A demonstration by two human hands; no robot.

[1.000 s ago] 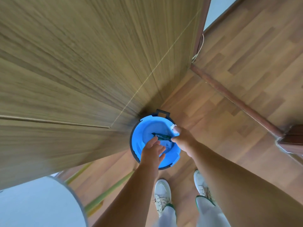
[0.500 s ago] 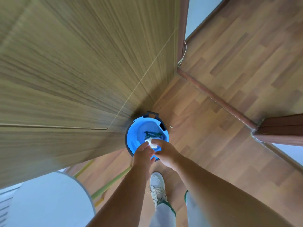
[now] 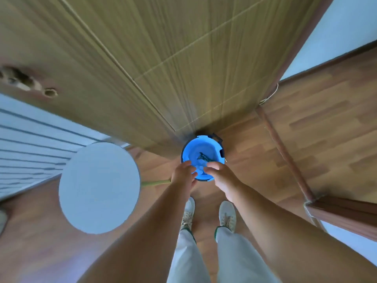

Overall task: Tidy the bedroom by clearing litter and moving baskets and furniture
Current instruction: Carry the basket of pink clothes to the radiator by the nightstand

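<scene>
A round blue bin (image 3: pixel 212 146) with a dark rim stands on the wooden floor at the foot of a door. Inside it lie a dark green scrap (image 3: pixel 204 157) and a pale crumpled piece (image 3: pixel 200 168) near the front wall. My left hand (image 3: pixel 183 174) hovers over the bin's near-left rim with its fingers loosely extended. My right hand (image 3: pixel 220 175) hangs over the near-right rim, fingers relaxed and bent downward. Neither hand plainly holds anything.
A wooden door (image 3: pixel 142 68) rises right behind the bin. A round white tabletop (image 3: pixel 99 187) stands to my left, with a yellow-green stick (image 3: pixel 156 182) on the floor beside it. A dark threshold strip (image 3: pixel 285 152) crosses the floor on the right. My shoes (image 3: pixel 227 214) are just below the bin.
The white crumpled piece that was pinched between my hands now lies in the bin. My hands have parted slightly, and the view has pulled back from the bin.
</scene>
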